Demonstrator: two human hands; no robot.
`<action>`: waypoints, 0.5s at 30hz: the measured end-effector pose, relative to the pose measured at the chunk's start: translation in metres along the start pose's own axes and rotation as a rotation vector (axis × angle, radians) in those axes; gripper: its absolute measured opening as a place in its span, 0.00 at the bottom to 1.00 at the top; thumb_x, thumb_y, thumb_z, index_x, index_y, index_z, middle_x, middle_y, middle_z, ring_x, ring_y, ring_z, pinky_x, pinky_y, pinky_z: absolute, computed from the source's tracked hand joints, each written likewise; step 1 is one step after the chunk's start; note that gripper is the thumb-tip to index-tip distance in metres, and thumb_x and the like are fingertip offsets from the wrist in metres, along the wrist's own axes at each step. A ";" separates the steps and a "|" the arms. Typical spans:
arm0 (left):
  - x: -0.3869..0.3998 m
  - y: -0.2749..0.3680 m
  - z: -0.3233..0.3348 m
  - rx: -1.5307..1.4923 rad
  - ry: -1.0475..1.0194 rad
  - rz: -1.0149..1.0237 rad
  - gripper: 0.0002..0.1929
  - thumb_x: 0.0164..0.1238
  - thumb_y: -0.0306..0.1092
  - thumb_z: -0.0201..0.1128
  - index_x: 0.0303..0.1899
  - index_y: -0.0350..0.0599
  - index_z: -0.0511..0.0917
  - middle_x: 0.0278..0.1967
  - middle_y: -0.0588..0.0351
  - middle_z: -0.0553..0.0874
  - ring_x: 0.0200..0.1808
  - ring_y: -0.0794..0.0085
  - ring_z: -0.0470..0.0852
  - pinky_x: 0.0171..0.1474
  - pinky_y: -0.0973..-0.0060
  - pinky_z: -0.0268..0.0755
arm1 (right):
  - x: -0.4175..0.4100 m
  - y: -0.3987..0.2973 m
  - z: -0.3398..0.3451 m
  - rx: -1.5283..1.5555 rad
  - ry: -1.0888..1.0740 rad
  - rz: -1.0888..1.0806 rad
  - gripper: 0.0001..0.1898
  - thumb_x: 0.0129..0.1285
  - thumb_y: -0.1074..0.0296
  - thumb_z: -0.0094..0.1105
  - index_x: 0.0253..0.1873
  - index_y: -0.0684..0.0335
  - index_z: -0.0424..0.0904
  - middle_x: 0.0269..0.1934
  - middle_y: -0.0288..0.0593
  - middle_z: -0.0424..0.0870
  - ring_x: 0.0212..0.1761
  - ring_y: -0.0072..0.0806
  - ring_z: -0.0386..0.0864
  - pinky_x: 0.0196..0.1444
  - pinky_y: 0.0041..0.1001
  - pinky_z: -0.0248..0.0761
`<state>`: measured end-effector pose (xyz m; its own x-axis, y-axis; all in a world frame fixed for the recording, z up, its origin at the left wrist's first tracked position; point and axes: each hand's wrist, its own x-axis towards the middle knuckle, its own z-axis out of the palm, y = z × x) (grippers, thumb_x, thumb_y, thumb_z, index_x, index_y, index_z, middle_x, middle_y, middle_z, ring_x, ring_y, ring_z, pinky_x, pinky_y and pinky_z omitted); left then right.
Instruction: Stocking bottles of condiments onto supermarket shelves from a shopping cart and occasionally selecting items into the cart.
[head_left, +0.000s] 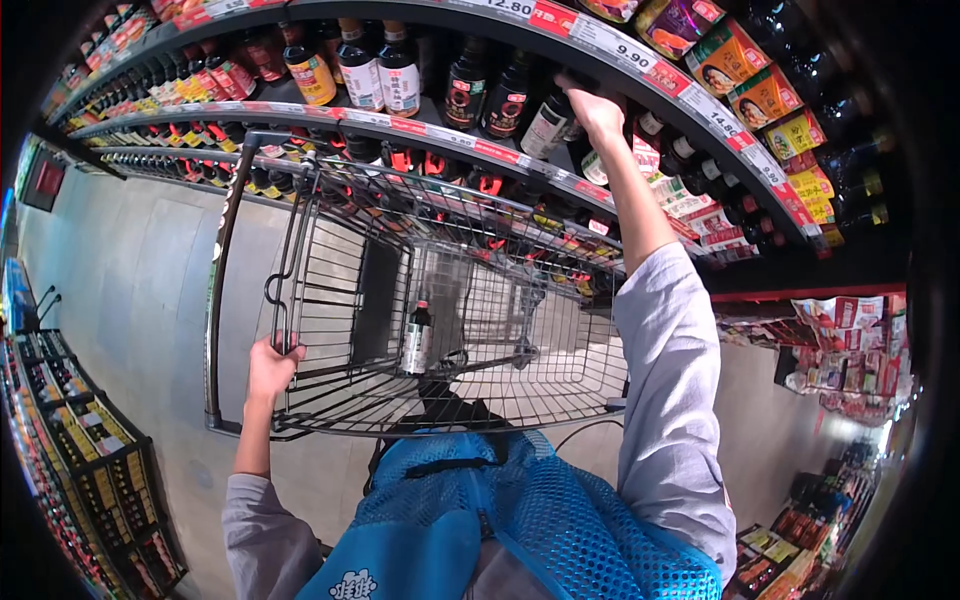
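Observation:
A wire shopping cart (480, 375) stands before me, with one dark bottle with a red cap and pale label (417, 339) inside its basket. My left hand (275, 365) is closed on the cart's wire frame near the handle end. My right hand (592, 105) reaches into the shelf, at the top of a dark bottle with a pale label (546, 126). Its fingers are partly hidden in shadow under the upper shelf, so the grip cannot be told. Beside that bottle stand other dark sauce bottles (507, 101).
Shelf edges (450, 135) with price tags run close behind the cart. Packets (726, 56) fill the shelf above. Another bottle rack (97, 442) stands at the far left, and hanging packets (847, 337) are at the right. A blue mesh bag (420, 510) lies against my front.

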<state>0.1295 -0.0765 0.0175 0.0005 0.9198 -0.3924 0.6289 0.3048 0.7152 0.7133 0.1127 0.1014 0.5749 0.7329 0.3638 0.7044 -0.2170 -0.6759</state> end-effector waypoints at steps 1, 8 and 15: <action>0.000 0.004 0.000 0.009 -0.002 -0.011 0.07 0.55 0.23 0.71 0.34 0.37 0.81 0.25 0.62 0.82 0.27 0.81 0.75 0.33 0.77 0.71 | -0.003 0.005 0.002 -0.067 0.071 0.020 0.25 0.52 0.44 0.71 0.35 0.66 0.82 0.22 0.41 0.81 0.21 0.26 0.77 0.29 0.28 0.71; -0.001 -0.020 -0.003 -0.015 0.011 -0.013 0.08 0.53 0.25 0.72 0.33 0.36 0.82 0.23 0.60 0.82 0.28 0.80 0.76 0.35 0.76 0.72 | -0.045 -0.049 -0.028 0.002 -0.212 -0.028 0.22 0.51 0.49 0.68 0.35 0.68 0.84 0.26 0.50 0.86 0.30 0.36 0.87 0.41 0.33 0.79; -0.001 -0.011 -0.003 0.107 0.029 0.022 0.08 0.51 0.26 0.71 0.31 0.36 0.81 0.23 0.59 0.82 0.28 0.78 0.77 0.35 0.74 0.73 | -0.102 -0.051 -0.051 0.110 0.001 -0.498 0.12 0.54 0.63 0.72 0.36 0.66 0.85 0.32 0.48 0.84 0.33 0.38 0.85 0.40 0.30 0.78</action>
<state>0.1201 -0.0805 0.0116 -0.0065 0.9333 -0.3591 0.7086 0.2577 0.6569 0.6401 0.0161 0.1321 0.1810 0.7298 0.6593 0.8448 0.2279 -0.4841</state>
